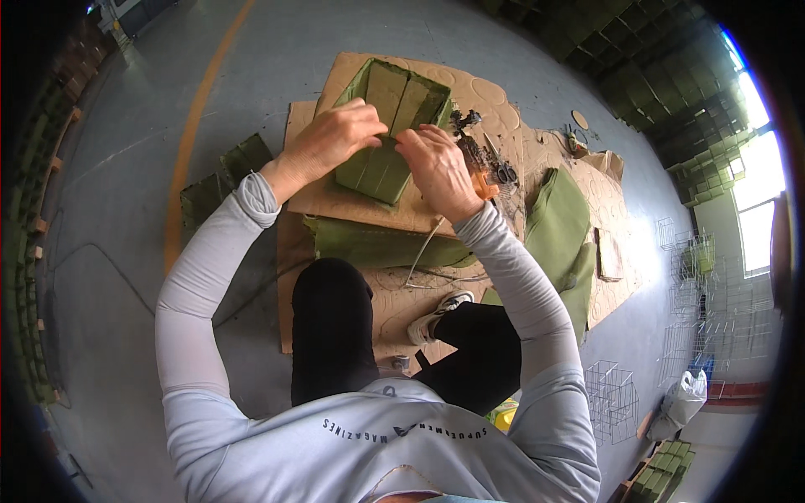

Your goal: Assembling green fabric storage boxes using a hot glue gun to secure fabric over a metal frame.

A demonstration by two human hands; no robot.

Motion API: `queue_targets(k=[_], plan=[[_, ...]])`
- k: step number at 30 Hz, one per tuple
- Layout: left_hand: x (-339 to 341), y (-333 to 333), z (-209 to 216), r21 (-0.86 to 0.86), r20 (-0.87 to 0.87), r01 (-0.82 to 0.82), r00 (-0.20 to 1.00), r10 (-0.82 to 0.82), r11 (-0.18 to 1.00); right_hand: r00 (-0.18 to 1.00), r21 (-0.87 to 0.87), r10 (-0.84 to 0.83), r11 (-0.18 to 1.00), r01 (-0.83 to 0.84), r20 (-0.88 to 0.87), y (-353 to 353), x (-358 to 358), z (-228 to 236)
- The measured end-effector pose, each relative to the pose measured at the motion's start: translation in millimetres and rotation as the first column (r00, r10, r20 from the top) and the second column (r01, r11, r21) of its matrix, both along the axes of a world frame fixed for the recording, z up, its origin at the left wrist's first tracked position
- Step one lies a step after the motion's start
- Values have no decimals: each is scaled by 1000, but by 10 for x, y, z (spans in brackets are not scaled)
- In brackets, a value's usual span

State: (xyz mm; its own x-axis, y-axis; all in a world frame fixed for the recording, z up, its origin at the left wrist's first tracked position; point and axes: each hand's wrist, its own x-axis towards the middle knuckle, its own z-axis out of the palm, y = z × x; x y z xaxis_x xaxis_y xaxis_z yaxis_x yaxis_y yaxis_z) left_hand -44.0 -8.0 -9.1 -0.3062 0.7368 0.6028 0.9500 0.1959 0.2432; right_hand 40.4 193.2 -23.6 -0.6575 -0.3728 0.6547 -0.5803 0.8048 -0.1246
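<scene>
An open box (pixel 371 178) covered in green fabric lies on sheets of cardboard in front of me, its inside partly brown. My left hand (pixel 340 134) is at its near left rim, fingers curled and thumb pressed in. My right hand (pixel 438 168) is at the near right rim, its fingers also closed in a pinch. The two hands are a short gap apart over the rim. What lies between the fingertips is too small to make out. Right of the box are black-handled scissors (pixel 506 173) and an orange tool or handle (pixel 484 186).
Folded green fabric (pixel 558 214) lies to the right on cardboard (pixel 616 281), and more green material (pixel 381 243) sits under the work surface. Green pieces (pixel 205 197) lie on the floor at left. Wire frames (pixel 610 398) stand at right; stacked green boxes (pixel 637 84) rise behind.
</scene>
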Motion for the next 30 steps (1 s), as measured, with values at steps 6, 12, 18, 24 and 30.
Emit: queue_targets(k=[6, 12, 18, 24, 30], plan=[[-181, 101, 67, -156, -164, 65, 982, -91, 986, 999, -45, -40, 998, 40, -4, -48, -41, -55], [-403, -66, 254, -348, -163, 39, 981, -102, 937, 971, -40, -164, 984, 173, 173, -369, -25, 76], [85, 45, 187, 17, -81, -27, 996, 28, 1000, 982, -326, -179, 926, 190, 64, 461, 72, 351], [405, 372, 24, -52, -131, -188, 975, 180, 981, 993, -76, 11, 997, -2, 118, 863, -74, 262], [68, 5, 12, -107, 119, -105, 986, 117, 989, 960, 78, 40, 995, -64, 276, 634, -11, 334]])
